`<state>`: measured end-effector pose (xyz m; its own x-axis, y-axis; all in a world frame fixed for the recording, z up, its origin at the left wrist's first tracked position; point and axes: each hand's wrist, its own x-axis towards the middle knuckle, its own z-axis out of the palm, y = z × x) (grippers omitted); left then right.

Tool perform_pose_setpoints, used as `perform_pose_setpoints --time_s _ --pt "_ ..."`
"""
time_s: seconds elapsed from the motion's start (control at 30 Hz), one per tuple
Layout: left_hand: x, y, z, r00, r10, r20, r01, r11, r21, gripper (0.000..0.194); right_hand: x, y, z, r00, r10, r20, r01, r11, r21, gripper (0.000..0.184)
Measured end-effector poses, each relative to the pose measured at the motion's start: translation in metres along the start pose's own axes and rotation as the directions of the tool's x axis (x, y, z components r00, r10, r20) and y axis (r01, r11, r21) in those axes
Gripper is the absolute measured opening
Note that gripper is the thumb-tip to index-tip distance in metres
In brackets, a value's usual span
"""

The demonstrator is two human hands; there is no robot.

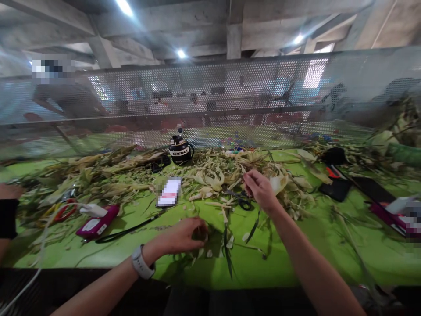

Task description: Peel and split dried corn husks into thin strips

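My left hand (189,233), with a pale watch (142,262) on its wrist, hovers low over the green table near the front edge. Its fingers are curled, with a gap between thumb and fingertips; nothing shows in it. My right hand (259,188) is closed in a pinch at the near side of a heap of dry corn husks (210,177). What the pinch holds, if anything, I cannot make out. Just left of that hand lies a pair of black scissors (244,202). Between my hands are green leaf strips (226,248) and pale scraps (230,241).
A phone (169,192) with a lit screen, a black "ENERGY" jug (180,150) and a magenta power bank (98,223) with a white cable stand left of centre. Another person's arm (7,215) enters at far left. A perforated screen (210,101) runs behind the table.
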<state>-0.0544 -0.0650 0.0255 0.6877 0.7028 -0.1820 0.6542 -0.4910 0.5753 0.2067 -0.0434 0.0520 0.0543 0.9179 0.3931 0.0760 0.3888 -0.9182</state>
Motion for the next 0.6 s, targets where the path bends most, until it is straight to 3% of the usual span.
perform_pose_setpoints --time_s 0.1,0.2,0.3,0.37,0.5,0.6 --pt "0.01 -0.004 -0.009 0.999 -0.049 -0.02 0.05 0.995 0.084 0.023 0.0 0.001 0.0 1.0 0.008 0.008 -0.008 1.0 -0.002 0.043" --pt "0.023 -0.005 -0.028 0.962 -0.067 -0.265 0.144 0.947 0.286 0.028 0.0 0.003 0.0 1.0 0.015 0.021 -0.015 1.0 -0.009 0.042" --pt "0.036 -0.001 -0.036 0.923 0.006 -0.386 0.143 0.923 0.356 0.037 -0.001 0.006 0.001 0.999 0.025 0.041 -0.024 0.999 -0.032 0.041" --pt "0.047 0.003 -0.027 0.896 0.102 -0.432 0.062 0.935 0.35 0.044 -0.001 0.007 0.003 0.998 0.028 0.058 -0.026 0.999 -0.043 0.041" --pt "0.075 0.006 0.004 0.897 0.26 -0.357 -0.236 0.965 0.111 0.037 -0.002 0.009 0.005 0.996 0.033 0.082 -0.029 0.999 -0.045 0.042" --pt "0.093 0.005 0.014 0.934 0.18 -0.309 -0.251 0.945 -0.208 0.017 -0.002 0.008 0.005 0.996 0.041 0.077 -0.038 0.999 -0.035 0.041"
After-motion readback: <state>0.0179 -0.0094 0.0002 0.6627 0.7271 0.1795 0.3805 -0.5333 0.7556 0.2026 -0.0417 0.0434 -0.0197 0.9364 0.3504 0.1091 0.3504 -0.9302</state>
